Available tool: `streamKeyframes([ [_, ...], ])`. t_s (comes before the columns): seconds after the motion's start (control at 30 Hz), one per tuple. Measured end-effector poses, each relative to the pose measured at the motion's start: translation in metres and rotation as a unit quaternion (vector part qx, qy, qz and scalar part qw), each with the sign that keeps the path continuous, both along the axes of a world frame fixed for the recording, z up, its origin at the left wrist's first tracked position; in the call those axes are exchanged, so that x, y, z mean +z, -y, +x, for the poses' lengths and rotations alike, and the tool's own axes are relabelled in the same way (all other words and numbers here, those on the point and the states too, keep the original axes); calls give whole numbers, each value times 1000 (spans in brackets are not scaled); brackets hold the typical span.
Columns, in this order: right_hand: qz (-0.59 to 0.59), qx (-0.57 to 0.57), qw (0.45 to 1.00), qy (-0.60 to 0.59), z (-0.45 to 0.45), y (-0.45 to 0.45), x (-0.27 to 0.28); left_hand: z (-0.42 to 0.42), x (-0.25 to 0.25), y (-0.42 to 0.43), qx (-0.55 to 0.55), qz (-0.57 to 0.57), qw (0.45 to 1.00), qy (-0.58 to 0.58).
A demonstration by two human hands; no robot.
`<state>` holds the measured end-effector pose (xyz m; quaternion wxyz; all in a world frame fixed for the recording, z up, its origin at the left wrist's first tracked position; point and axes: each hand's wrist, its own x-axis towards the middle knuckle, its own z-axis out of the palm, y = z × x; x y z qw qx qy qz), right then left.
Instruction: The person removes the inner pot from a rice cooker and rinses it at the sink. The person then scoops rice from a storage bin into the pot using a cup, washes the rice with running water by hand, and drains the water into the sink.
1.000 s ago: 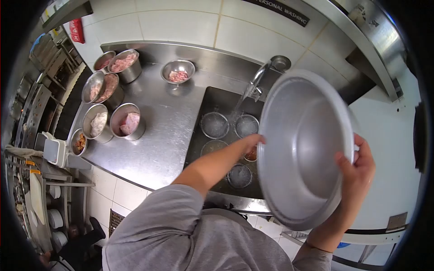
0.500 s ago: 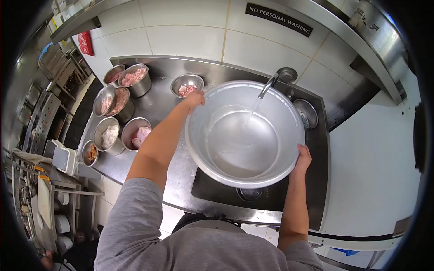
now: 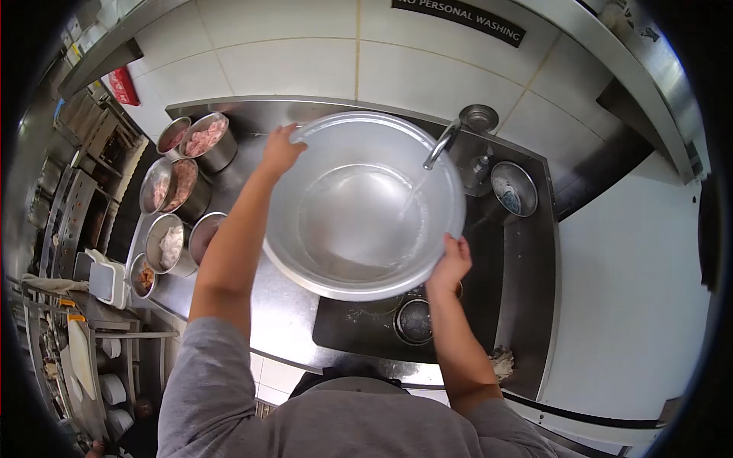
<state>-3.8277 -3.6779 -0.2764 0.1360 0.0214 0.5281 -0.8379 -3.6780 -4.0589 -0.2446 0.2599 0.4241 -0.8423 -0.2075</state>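
A large round metal basin (image 3: 286, 221) with some water in it is held over the counter's left part and the sink's near corner. My left hand (image 3: 282, 150) is at its upper left rim, thumb toward the inside and fingers on the outer side. On the lower right rim, my right hand (image 3: 452, 266) is closed, thumb up. A thin stream runs from the curved faucet (image 3: 443, 143) into the basin's right side. Water covers the basin's bottom. The basin hides the spot where a small bowl of meat stood.
Several metal pots of raw meat, one a pot of pink pieces (image 3: 216, 147), stand at the counter's left. A metal bowl (image 3: 514, 188) and a clear bottle (image 3: 478, 169) are at the sink's back right. The dark sink (image 3: 477, 305) has a round drain (image 3: 414, 320). A crumpled cloth (image 3: 502, 362) lies at its front.
Both my hands have shifted the basin left, from over the sink toward the counter. The small meat bowl is now hidden, while more of the sink and its drain shows. The water still runs.
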Motion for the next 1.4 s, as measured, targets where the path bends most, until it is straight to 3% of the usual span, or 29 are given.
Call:
streamKeyframes([
  [0.07, 28, 29, 999, 0, 12, 14, -3, 25, 21, -30, -14, -100, 995, 24],
  [0.17, 61, 95, 993, -23, -4, 9, -27, 70, 39, -114, -9, -141, 988, 68],
  [0.23, 189, 249, 950, -10, -39, -6, -20, 98, 40, -166, -4, -135, 985, 110],
  [0.3, 213, 182, 957, -78, -105, 7, -71, 117, 28, -197, -1, -122, 983, 136],
  [0.4, 306, 203, 929, -52, -182, 45, -118, 125, 2, -212, 37, -112, 986, 120],
  [0.5, 273, 263, 925, 1, -205, 92, -133, 126, -9, -210, 63, -95, 989, 99],
  [0.57, 240, 232, 941, 57, -208, 110, -147, 124, -10, -207, 62, -91, 990, 92],
  [0.63, 69, 295, 944, 131, -216, 103, -155, 126, -9, -207, 60, -95, 989, 97],
  [0.73, 95, 218, 963, 123, -179, 64, -115, 127, -12, -208, 54, -90, 989, 109],
  [0.8, 162, 220, 958, 85, -155, 21, -122, 128, -15, -208, 59, -98, 988, 107],
  [0.87, 201, 247, 940, 122, -111, -37, -119, 130, -17, -206, 52, -101, 987, 111],
  [0.97, 206, 264, 933, 136, -26, -144, -111, 137, -27, -199, 39, -114, 983, 139],
  [1.03, 208, 266, 931, 136, 35, -219, -88, 145, -49, -191, 30, -187, 981, 46],
  [1.13, 297, 225, 913, 163, 123, -324, -59, 132, 16, -264, -118, -226, 967, -17],
  [1.23, 444, 179, 874, 80, 198, -433, -67, 111, 25, -355, -322, -181, 926, -80],
  [1.3, 610, 132, 781, 42, 240, -503, -99, 94, 39, -425, -463, -117, 871, -117],
  [1.4, 648, 44, 749, 128, 299, -582, -138, 73, 61, -510, -624, -64, 771, -110],
])
